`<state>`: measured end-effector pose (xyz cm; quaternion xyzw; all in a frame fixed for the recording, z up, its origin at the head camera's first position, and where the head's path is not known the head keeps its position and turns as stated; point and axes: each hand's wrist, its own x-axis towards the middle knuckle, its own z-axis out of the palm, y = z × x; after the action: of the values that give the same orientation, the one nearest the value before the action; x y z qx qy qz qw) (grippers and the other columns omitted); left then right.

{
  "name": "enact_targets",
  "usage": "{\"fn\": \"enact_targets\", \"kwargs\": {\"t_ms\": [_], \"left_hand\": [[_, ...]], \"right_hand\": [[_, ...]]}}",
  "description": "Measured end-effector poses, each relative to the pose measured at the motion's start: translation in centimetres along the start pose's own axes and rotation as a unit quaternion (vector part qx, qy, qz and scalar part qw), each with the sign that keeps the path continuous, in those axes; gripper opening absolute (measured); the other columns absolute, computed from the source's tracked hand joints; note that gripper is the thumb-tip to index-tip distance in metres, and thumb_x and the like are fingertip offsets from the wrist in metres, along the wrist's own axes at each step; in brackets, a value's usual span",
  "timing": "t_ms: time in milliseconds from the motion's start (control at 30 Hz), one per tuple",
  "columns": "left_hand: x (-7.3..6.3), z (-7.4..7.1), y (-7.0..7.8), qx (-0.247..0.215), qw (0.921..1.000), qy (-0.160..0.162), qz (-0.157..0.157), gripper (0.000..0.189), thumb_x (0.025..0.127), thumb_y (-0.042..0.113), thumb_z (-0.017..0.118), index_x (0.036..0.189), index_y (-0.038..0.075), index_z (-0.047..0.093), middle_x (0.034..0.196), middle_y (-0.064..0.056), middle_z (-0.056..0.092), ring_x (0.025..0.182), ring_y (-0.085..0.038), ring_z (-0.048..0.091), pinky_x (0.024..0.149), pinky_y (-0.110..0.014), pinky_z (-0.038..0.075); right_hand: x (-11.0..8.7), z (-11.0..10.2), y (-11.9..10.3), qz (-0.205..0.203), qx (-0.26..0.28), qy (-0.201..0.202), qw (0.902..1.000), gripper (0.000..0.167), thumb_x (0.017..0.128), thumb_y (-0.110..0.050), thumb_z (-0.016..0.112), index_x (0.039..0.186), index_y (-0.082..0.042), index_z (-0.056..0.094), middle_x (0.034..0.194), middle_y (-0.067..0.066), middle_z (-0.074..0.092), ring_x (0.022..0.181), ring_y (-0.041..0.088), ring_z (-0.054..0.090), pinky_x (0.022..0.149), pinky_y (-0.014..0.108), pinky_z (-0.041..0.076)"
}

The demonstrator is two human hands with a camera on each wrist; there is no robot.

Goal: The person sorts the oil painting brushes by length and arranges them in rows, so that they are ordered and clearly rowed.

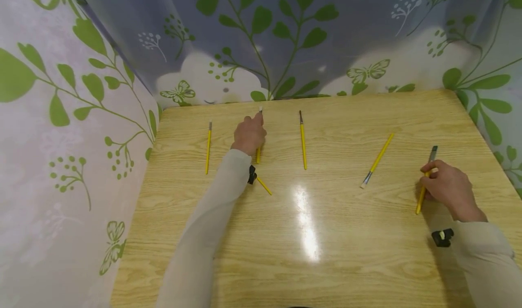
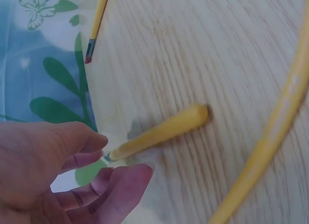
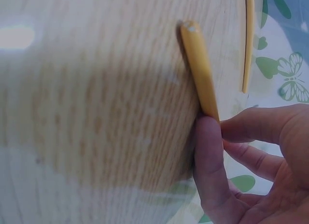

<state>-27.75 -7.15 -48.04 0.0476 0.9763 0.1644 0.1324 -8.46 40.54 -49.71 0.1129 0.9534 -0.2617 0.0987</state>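
Note:
My left hand point(image 1: 249, 135) is over a yellow paintbrush point(image 1: 258, 156) near the table's back edge. In the left wrist view, the thumb and fingers point(image 2: 126, 185) stand apart on either side of that paintbrush point(image 2: 164, 132), near its ferrule, with a gap showing. My right hand point(image 1: 448, 185) pinches another yellow paintbrush point(image 1: 422, 199) between thumb and fingers at the table's right side. Its flat dark bristles point toward the back. The right wrist view shows the fingertips point(image 3: 210, 137) against this paintbrush's handle point(image 3: 199, 64), whose end is close to the tabletop.
More yellow paintbrushes lie on the wooden table point(image 1: 326, 271): one at left point(image 1: 208, 149), one in the middle point(image 1: 303, 145), one slanted point(image 1: 377, 161) with bristles toward the front. Another paintbrush point(image 1: 265, 186) is partly hidden under the left wrist. Leaf-patterned fabric point(image 1: 285, 40) borders the table.

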Motion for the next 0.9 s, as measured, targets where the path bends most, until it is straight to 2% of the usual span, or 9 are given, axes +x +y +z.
{"fn": "enact_targets", "kwargs": {"t_ms": [133, 367, 633, 900], "left_hand": [[-0.6, -0.7, -0.4, 0.003, 1.0000, 0.002, 0.006, 0.020, 0.113, 0.019, 0.058, 0.131, 0.010, 0.058, 0.125, -0.017, 0.062, 0.100, -0.038, 0.067, 0.085, -0.050, 0.060], [-2.2, -1.5, -2.0, -0.006, 0.9998, 0.005, 0.017, 0.020, 0.115, 0.018, 0.053, 0.131, 0.006, 0.057, 0.126, -0.019, 0.064, 0.096, -0.038, 0.067, 0.082, -0.049, 0.060], [-4.4, -1.3, -4.2, -0.018, 0.9998, -0.001, 0.007, 0.017, 0.114, 0.015, 0.053, 0.127, 0.006, 0.057, 0.113, -0.017, 0.067, 0.085, -0.032, 0.064, 0.076, -0.045, 0.056], [-6.1, -1.0, -5.0, -0.039, 0.9992, -0.003, 0.006, 0.011, 0.112, 0.013, 0.053, 0.120, 0.007, 0.057, 0.094, -0.013, 0.064, 0.075, -0.026, 0.054, 0.067, -0.037, 0.045]], "right_hand": [[0.1, -0.1, 0.1, 0.000, -0.001, 0.000, 1.0000, 0.036, 0.103, -0.011, 0.059, 0.131, 0.012, 0.057, 0.120, 0.042, 0.066, 0.063, 0.020, 0.075, 0.067, 0.035, 0.049], [0.0, -0.1, 0.1, 0.004, -0.002, -0.003, 1.0000, 0.037, 0.104, -0.013, 0.059, 0.132, 0.011, 0.057, 0.120, 0.041, 0.067, 0.064, 0.019, 0.075, 0.069, 0.038, 0.048], [0.0, 0.0, 0.0, 0.002, -0.004, -0.001, 1.0000, 0.036, 0.103, -0.012, 0.060, 0.130, 0.011, 0.057, 0.117, 0.041, 0.069, 0.062, 0.018, 0.075, 0.068, 0.034, 0.046], [0.1, 0.0, -0.1, 0.001, -0.006, -0.001, 1.0000, 0.035, 0.103, -0.012, 0.060, 0.129, 0.012, 0.058, 0.117, 0.042, 0.068, 0.062, 0.018, 0.074, 0.066, 0.030, 0.046]]}}
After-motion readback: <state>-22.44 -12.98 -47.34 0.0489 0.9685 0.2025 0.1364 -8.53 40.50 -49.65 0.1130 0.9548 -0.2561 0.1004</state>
